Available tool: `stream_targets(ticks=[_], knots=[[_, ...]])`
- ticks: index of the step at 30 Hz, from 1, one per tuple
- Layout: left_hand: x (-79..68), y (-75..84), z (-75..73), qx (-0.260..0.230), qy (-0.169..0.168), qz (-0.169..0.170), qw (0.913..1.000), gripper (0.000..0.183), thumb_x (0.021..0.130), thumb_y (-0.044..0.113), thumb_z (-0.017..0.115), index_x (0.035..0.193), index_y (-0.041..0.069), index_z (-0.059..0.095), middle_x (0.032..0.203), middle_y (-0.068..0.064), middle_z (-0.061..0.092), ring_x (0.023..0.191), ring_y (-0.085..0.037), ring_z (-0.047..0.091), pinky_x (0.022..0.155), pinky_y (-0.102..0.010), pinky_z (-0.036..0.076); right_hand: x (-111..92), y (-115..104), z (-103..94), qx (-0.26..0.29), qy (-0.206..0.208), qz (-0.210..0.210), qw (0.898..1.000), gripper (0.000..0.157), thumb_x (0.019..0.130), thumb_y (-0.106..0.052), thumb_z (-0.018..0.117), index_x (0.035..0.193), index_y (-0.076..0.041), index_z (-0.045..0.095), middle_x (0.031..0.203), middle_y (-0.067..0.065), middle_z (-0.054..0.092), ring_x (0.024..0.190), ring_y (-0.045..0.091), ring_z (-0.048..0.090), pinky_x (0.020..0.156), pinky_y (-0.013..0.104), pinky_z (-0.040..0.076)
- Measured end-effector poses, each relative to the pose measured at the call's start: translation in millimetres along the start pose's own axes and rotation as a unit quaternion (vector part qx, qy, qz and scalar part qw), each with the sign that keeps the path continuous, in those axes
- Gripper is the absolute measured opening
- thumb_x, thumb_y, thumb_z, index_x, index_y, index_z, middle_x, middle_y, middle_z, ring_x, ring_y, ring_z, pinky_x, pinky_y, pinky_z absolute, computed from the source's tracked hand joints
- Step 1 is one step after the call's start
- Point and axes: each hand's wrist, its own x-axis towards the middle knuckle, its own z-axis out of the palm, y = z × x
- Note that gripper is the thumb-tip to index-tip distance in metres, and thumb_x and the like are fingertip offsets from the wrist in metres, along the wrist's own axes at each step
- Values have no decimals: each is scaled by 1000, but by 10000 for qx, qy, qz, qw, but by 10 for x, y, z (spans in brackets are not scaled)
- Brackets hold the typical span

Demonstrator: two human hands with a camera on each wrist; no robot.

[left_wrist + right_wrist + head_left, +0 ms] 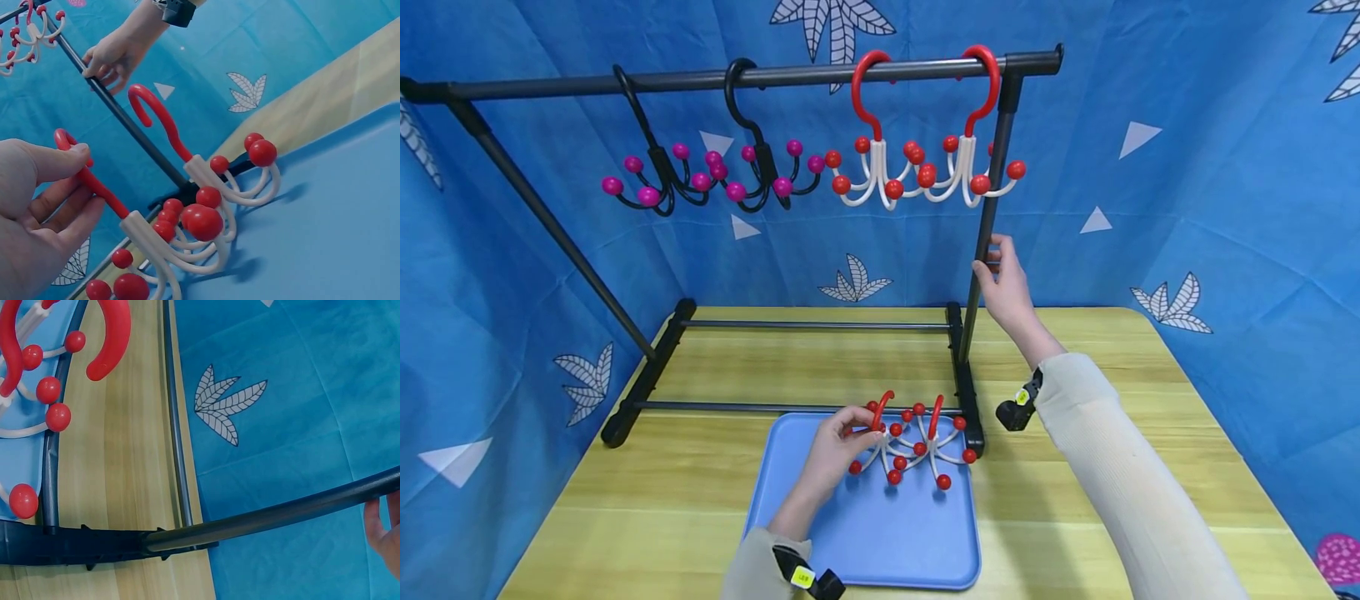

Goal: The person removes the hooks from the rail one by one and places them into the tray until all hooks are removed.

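My left hand [835, 446] pinches the red hook of a white multi-arm hanger [103, 194] with red ball tips, thumb on one side and fingers on the other. That hanger stands upright over the blue tray [895, 542]. Close beside it on the tray is a matching red-and-white hanger [164, 119], its arms overlapping the held one in the head view. Higher up, my right hand [1011, 292] grips the right post [972, 321] of a black rack, thumb in front and fingers behind. The right wrist view catches only part of this hand [389, 540] at its edge.
Two black hangers with pink balls [662, 171] and two red-and-white ones [878, 167] hang from the rack's top bar [805, 77]. The tray's back edge lies by the rack's front lower bar [722, 407]. Blue patterned cloth [1150, 167] surrounds the wooden table [1075, 500].
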Motion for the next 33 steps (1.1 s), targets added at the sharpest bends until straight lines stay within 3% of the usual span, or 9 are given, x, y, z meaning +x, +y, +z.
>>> stream_targets(ticks=[7, 13, 20, 27, 33], knots=[[-16, -64, 25, -61, -81, 146, 9998, 20, 80, 11, 69, 97, 3, 63, 99, -10, 60, 94, -25, 58, 76, -22, 50, 23, -16, 3, -6, -10, -6, 10000, 39, 97, -19, 42, 133, -12, 28, 119, 17, 43, 111, 31, 46, 90, 48, 41], [-30, -106, 30, -201, -189, 137, 9995, 23, 81, 8, 67, 101, -3, 61, 105, -18, 58, 95, -26, 61, 77, -22, 50, 45, -9, 4, -22, 34, 6, 10000, 39, 97, -18, 41, 133, -11, 28, 118, 17, 44, 110, 31, 46, 90, 48, 41], [-96, -3, 43, -349, -148, 233, 9990, 25, 82, 1, 64, 102, -10, 57, 108, -28, 55, 101, -38, 58, 81, -23, 50, 48, -17, 21, -62, 23, 36, 10000, 39, 97, -18, 42, 133, -12, 28, 119, 16, 44, 110, 30, 46, 90, 48, 42], [-20, -209, 59, -438, 26, 592, 9973, 22, 80, 7, 67, 98, -3, 60, 100, -15, 58, 99, -31, 59, 83, -23, 49, 59, -17, 9, -2, 51, 69, 10000, 40, 97, -20, 42, 133, -12, 28, 121, 16, 44, 110, 30, 46, 91, 47, 42], [-100, -61, -17, -135, -194, 551, 9982, 25, 81, 4, 66, 105, -1, 59, 106, -14, 58, 105, -33, 54, 93, -37, 45, 50, -4, 29, 4, 3, 106, 9999, 41, 97, -19, 41, 134, -12, 27, 122, 17, 43, 111, 30, 45, 91, 48, 41]])
